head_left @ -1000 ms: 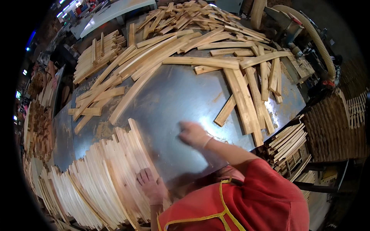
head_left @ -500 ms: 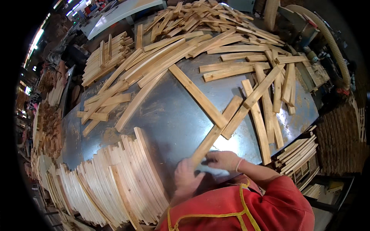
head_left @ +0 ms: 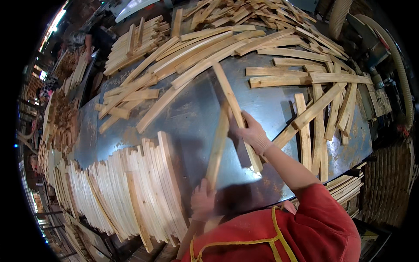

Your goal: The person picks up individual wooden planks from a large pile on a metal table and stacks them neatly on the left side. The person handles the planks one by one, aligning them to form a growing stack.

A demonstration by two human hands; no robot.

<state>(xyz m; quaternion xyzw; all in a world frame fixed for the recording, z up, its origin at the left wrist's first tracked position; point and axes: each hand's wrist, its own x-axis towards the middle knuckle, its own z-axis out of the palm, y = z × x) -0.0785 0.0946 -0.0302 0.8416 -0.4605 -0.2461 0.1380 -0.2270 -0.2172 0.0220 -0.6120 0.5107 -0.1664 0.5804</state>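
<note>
My right hand (head_left: 254, 134) is closed around a long wooden slat (head_left: 228, 94), gripping it by the lower half. The slat's far end is beside the loose pile, its near end over the metal tabletop. A second wooden slat (head_left: 218, 150), smeared by motion, slants up from my left hand (head_left: 203, 201), which is closed on its near end. Left of that hand stands a tightly packed row of pale slats (head_left: 131, 192). To the right of my right forearm, several loose slats (head_left: 321, 105) lie crossed on the table.
A big heap of slats (head_left: 262, 15) covers the table's far side. A neat stack (head_left: 135, 41) stands at the far left. More slats (head_left: 347, 185) sit below the table's right edge (head_left: 345, 162). Ribbed hoses (head_left: 399, 74) hang by machinery at the far right.
My right hand has moved from beside my left hand, forward and onto another slat. That slat has shifted and turned steeper. The left-hand slat has swung more upright; the light-blue cloth is out of sight.
</note>
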